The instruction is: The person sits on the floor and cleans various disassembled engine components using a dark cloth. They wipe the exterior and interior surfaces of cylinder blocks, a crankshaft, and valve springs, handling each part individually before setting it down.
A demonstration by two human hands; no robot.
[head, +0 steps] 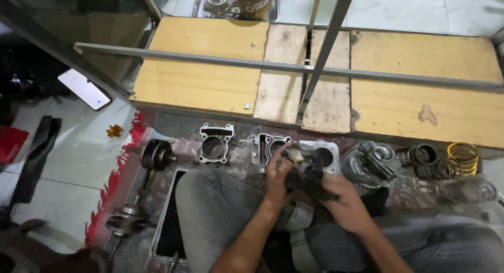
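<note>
I sit on the floor in grey jeans, and both hands meet over my lap on a dark metal engine part (307, 170). My left hand (277, 177) grips its left side with the fingers curled over the top. Its lower right side rests in my right hand (344, 199). Just beyond my hands, on a patterned mat (173, 128), lie two silver cylinder blocks (215, 144) (268, 146) and a third block (326, 155) partly hidden by the held part.
A crankshaft (156, 155) with its rod lies left of my knee. Right of me are a wrapped engine part (370, 162), dark springs (428, 162) and a yellow spring (463, 156). A wooden shelf (199, 78) with metal rails stands ahead. A phone (84, 89) lies at left.
</note>
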